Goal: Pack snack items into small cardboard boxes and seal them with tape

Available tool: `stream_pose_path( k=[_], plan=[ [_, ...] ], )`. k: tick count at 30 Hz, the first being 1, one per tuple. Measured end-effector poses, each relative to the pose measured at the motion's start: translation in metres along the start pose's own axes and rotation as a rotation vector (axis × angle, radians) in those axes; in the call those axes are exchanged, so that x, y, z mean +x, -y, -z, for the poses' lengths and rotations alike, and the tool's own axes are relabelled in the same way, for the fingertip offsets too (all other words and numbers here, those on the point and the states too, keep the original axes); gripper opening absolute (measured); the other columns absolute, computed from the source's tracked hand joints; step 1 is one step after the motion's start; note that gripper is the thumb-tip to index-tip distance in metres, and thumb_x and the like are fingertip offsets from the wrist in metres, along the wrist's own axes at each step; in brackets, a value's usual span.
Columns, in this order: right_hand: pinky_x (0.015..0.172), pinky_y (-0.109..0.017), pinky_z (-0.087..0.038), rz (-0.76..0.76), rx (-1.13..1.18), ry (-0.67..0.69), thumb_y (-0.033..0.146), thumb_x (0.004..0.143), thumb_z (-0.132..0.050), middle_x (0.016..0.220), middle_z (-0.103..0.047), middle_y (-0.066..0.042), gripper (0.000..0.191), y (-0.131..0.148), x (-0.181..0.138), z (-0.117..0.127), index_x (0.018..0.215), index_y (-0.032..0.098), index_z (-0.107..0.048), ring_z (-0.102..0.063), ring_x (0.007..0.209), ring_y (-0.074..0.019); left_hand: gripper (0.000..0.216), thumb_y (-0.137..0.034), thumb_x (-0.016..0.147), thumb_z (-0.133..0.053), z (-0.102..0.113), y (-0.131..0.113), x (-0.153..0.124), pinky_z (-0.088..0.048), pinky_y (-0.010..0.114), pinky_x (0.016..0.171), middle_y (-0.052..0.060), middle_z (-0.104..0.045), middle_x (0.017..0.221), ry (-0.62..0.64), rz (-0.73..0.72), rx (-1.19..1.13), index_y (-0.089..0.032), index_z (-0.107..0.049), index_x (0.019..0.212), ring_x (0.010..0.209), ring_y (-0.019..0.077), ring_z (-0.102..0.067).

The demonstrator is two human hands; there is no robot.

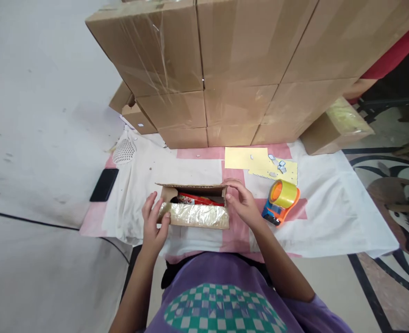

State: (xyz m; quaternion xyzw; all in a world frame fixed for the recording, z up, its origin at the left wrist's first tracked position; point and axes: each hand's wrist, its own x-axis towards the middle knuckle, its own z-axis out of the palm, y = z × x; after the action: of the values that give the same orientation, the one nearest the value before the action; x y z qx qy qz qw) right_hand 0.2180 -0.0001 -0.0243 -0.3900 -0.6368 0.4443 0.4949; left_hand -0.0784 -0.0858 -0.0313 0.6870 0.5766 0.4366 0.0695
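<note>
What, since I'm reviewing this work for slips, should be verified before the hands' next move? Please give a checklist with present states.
1. Small carton closed: not ok; its top is open.
2. Red packet inside the carton: ok; it shows through the opening.
3. Both ends steadied: ok; the left hand is at the left end, the right hand at the right.
4. Tape dispenser nearby: ok; it lies on the cloth, right of the carton, probably within easy reach.
5. All contents accounted for: cannot tell; the interior is partly hidden and shadowed.
</note>
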Motion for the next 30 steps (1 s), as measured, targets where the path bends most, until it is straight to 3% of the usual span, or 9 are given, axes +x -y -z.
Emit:
stream_pose_path(
  k=[3, 6, 10, 14, 16, 20, 23, 25, 30],
  plan=[
    [0.106, -0.043, -0.048, -0.108, -0.015, 0.063, 0.034, 0.09, -0.068, 0.121, -0.066, -0.007, 0.03, -0.001, 0.003, -0.006, 0.119, 0.025, -0.064, -0.061, 0.118, -0.0252, 0.063, -0.013, 0.097, -0.055, 0.001, -0.001, 0.003, -0.034, 0.052, 0.122, 0.01, -0.042, 0.16, 0.011, -0.08, 0.027, -0.035, -0.042, 0.154, 0.149, 0.0264, -0.039],
    [0.101, -0.04, -0.051, -0.206, 0.05, 0.125, 0.029, 0.09, -0.063, 0.121, -0.068, -0.006, 0.032, -0.002, 0.006, -0.012, 0.122, 0.024, -0.063, -0.064, 0.114, -0.024, 0.058, -0.013, 0.097, -0.053, 0.006, -0.003, 0.006, -0.039, 0.052, 0.116, 0.011, -0.056, 0.148, 0.108, -0.16, 0.055, -0.031, -0.046, 0.152, 0.143, 0.0276, -0.046],
    [0.104, -0.039, -0.05, -0.238, 0.107, 0.117, 0.026, 0.088, -0.061, 0.126, -0.067, -0.005, 0.037, 0.002, 0.008, -0.015, 0.125, 0.025, -0.06, -0.063, 0.119, -0.0237, 0.055, -0.035, 0.093, -0.066, 0.017, -0.012, 0.011, -0.024, 0.06, 0.12, 0.013, -0.066, 0.135, 0.286, -0.311, 0.279, -0.024, -0.054, 0.146, 0.137, 0.0345, -0.051],
    [0.108, -0.042, -0.048, -0.22, 0.094, 0.158, 0.04, 0.098, -0.056, 0.13, -0.065, -0.006, 0.032, 0.002, 0.008, -0.012, 0.127, 0.027, -0.061, -0.06, 0.125, -0.0244, 0.066, -0.047, 0.085, -0.077, 0.021, -0.021, 0.017, -0.023, 0.059, 0.121, 0.012, -0.07, 0.116, 0.251, -0.389, 0.411, -0.027, -0.058, 0.144, 0.119, 0.0316, -0.06],
    [0.111, -0.044, -0.044, -0.156, 0.036, 0.155, 0.052, 0.102, -0.047, 0.132, -0.063, -0.008, 0.039, 0.0, 0.005, -0.008, 0.128, 0.026, -0.062, -0.057, 0.127, -0.0253, 0.066, -0.049, 0.083, -0.078, 0.02, -0.023, 0.019, -0.024, 0.06, 0.121, 0.014, -0.068, 0.121, 0.223, -0.394, 0.441, -0.028, -0.061, 0.142, 0.128, 0.0352, -0.054],
    [0.11, -0.047, -0.044, -0.027, -0.006, 0.152, 0.066, 0.101, -0.038, 0.126, -0.064, -0.011, 0.054, -0.005, 0.0, -0.002, 0.124, 0.026, -0.066, -0.058, 0.124, -0.0275, 0.065, -0.052, 0.087, -0.072, 0.017, -0.024, 0.021, -0.01, 0.067, 0.122, 0.017, -0.054, 0.15, 0.265, -0.336, 0.452, -0.029, -0.057, 0.146, 0.149, 0.0418, -0.033],
    [0.111, -0.047, -0.042, -0.005, -0.006, 0.138, 0.059, 0.101, -0.046, 0.124, -0.064, -0.01, 0.043, -0.005, 0.0, 0.0, 0.12, 0.027, -0.069, -0.057, 0.126, -0.0275, 0.069, -0.048, 0.097, -0.061, 0.018, -0.026, 0.023, 0.0, 0.063, 0.124, 0.014, -0.056, 0.151, 0.397, -0.315, 0.404, -0.029, -0.037, 0.159, 0.144, 0.0337, -0.046],
    [0.11, -0.045, -0.043, -0.049, -0.006, 0.133, 0.046, 0.098, -0.058, 0.123, -0.064, -0.009, 0.03, -0.006, 0.001, -0.003, 0.119, 0.027, -0.068, -0.058, 0.123, -0.0263, 0.07, -0.049, 0.099, -0.056, 0.018, -0.029, 0.025, 0.001, 0.06, 0.124, 0.013, -0.057, 0.151, 0.468, -0.306, 0.399, -0.027, -0.032, 0.161, 0.14, 0.0316, -0.051],
    [0.104, -0.042, -0.047, -0.2, -0.024, 0.06, 0.028, 0.094, -0.058, 0.129, -0.064, -0.007, 0.034, 0.002, -0.005, -0.01, 0.128, 0.028, -0.063, -0.06, 0.121, -0.0236, 0.054, -0.052, 0.095, -0.062, 0.008, -0.044, 0.026, -0.013, 0.058, 0.121, 0.013, -0.063, 0.142, 0.421, -0.296, 0.464, -0.029, -0.059, 0.144, 0.133, 0.0347, -0.054]
  ],
)
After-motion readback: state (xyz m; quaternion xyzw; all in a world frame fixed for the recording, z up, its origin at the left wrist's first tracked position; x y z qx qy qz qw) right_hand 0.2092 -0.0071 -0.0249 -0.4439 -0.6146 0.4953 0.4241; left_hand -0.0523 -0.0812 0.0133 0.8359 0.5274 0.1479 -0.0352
